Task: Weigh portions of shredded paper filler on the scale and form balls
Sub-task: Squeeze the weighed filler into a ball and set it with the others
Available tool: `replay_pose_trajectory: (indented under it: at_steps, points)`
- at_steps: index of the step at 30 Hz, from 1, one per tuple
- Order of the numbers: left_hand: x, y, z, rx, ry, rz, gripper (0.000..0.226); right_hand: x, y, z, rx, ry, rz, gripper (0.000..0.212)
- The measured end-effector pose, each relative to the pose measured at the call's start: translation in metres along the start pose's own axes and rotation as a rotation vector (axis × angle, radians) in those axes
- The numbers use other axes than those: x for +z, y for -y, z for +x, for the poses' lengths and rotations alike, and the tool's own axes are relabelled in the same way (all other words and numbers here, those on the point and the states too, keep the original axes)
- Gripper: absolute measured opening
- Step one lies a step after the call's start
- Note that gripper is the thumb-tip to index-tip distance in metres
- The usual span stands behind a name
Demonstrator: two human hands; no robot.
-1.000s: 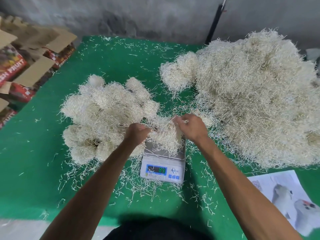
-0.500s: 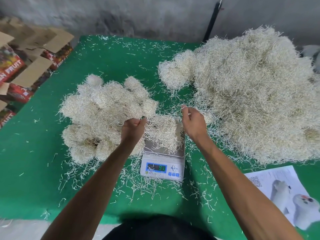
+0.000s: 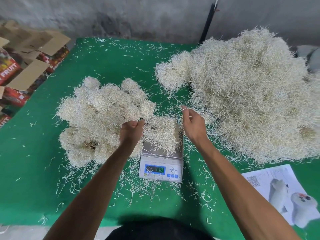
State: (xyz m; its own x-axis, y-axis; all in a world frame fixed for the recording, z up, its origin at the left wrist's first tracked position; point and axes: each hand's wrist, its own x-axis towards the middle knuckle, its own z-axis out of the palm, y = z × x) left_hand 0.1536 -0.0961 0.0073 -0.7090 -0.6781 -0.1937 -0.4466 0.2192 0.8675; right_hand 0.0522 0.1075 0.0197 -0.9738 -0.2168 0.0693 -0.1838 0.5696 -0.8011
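Weighing a shredded-paper portion (image 3: pixel 160 131) on the digital scale (image 3: pixel 161 163) — left hand (image 3: pixel 132 130) curled beside it, right hand (image 3: pixel 193 124) pinching a few strands.

one scale (image 3: pixel 161 168), two hands (image 3: pixel 132 130), one printed sheet (image 3: pixel 270 181), two filler heaps (image 3: pixel 251 94).

Both bare forearms enter from the lower edge of the frame and converge toward its centre. Left hand (image 3: pixel 132 129), left of centre, is seen from the back, its fingers curled into a loose fist; whether they pinch any strands cannot be told. Right hand (image 3: pixel 192 125), right of centre, is raised with the wrist bent, its fingers (image 3: pixel 184 110) pinching a few thin strands (image 3: pixel 181 106).
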Motion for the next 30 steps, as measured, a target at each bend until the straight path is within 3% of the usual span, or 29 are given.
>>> replay_pose_trajectory:
  at_steps: [6,8,11,14,16,21,23,27,28,30]
  points:
    - [0.002,-0.001,0.000,0.027,-0.002,-0.008,0.046,0.002,-0.004,0.002,0.025,0.041,0.040,0.055]
    - [0.007,-0.002,-0.003,0.052,0.043,-0.043,0.043,0.005,-0.003,0.004,0.007,0.114,0.033,0.053]
    - [0.013,-0.004,-0.006,0.059,0.110,-0.063,0.039,0.014,-0.002,0.008,0.004,0.332,-0.162,0.075]
    - [0.015,-0.006,-0.006,0.036,0.158,-0.073,0.038,0.021,-0.005,0.013,-0.026,0.447,-0.444,0.039]
    - [0.015,-0.008,-0.004,0.023,0.169,-0.100,0.033,0.020,-0.002,0.015,0.009,0.431,-0.332,0.017]
    - [0.001,-0.027,0.009,0.010,0.172,-0.234,0.033,-0.004,0.029,0.020,0.045,0.288,0.409,0.004]
    - [-0.005,-0.044,0.012,-0.025,0.318,-0.316,0.023,-0.013,0.044,0.022,0.023,0.298,0.517,0.008]
    - [-0.010,-0.073,0.015,-0.188,0.817,-0.766,0.061,-0.012,0.060,0.023,-0.062,0.286,0.580,0.011]
    - [-0.010,-0.079,0.015,-0.142,0.878,-0.766,0.060,-0.009,0.061,0.023,-0.083,0.283,0.564,0.012]
    - [-0.007,-0.085,0.016,-0.156,0.854,-0.732,0.054,-0.004,0.060,0.024,-0.085,0.292,0.539,0.013]
